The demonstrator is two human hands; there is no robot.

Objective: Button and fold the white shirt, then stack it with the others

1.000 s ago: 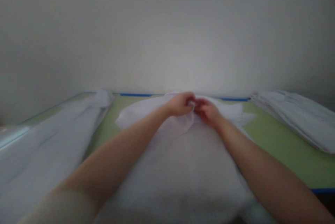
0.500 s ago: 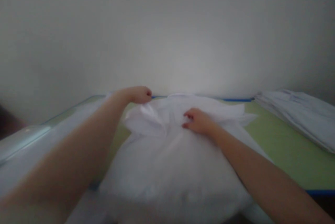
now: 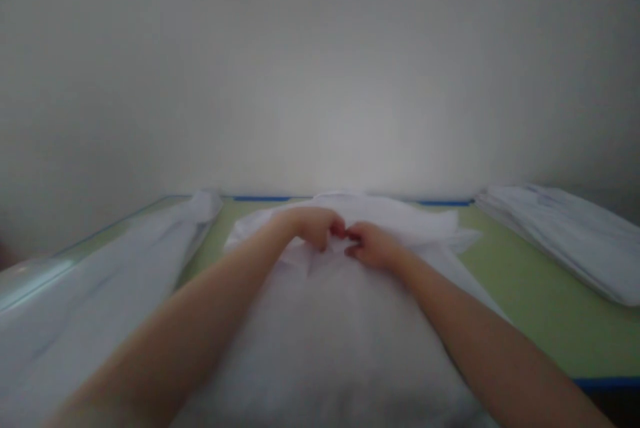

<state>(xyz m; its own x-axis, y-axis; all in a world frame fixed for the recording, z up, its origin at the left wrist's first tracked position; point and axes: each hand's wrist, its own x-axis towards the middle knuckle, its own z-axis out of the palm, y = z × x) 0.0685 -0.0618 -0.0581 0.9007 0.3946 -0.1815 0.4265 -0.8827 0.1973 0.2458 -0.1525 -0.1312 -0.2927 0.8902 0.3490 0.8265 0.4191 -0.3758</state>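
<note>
A white garment (image 3: pixel 345 321) lies spread on a green table (image 3: pixel 545 301), running away from me toward the wall. My left hand (image 3: pixel 315 227) and my right hand (image 3: pixel 373 248) meet at its far middle, fingertips nearly touching. Both hands are curled, with fingers pinching the white cloth near what looks like the collar area. The picture is blurred, so the exact fold in each pinch is hard to make out.
A long heap of white cloth (image 3: pixel 110 281) lies along the left side of the table. A flat stack of folded white fabric (image 3: pixel 570 235) sits at the right. A plain wall stands right behind the table's blue-taped far edge (image 3: pixel 440 202).
Half a second ago my left hand was out at the far left of the garment, pulling cloth aside. It has come back to the middle beside my right hand, which hardly moved.
</note>
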